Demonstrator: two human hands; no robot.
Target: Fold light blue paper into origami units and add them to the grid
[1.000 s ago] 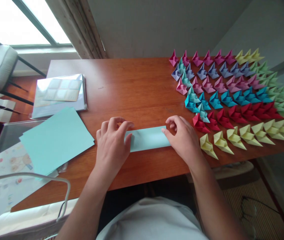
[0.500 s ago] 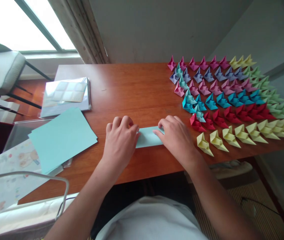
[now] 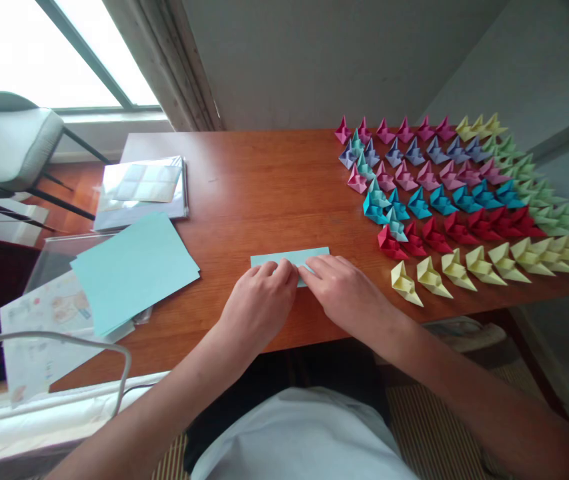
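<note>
Under both hands [image 3: 263,297] [image 3: 340,287] lies paper [image 3: 291,255]; part is hidden.

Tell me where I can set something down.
The widest bare stretch of the table lies beyond the turquoise strip, between the flat pack on the left and the folded paper figures on the right. A narrower patch lies between the loose turquoise sheets and the left hand. Crowded: the right side, with its close rows, and the near left corner.

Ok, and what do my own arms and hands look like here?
Your left hand and right hand are bare, with no gloves, rings or watch to be seen. Both forearms are uncovered too, no sleeve in view, and you wear a plain white top.
</note>
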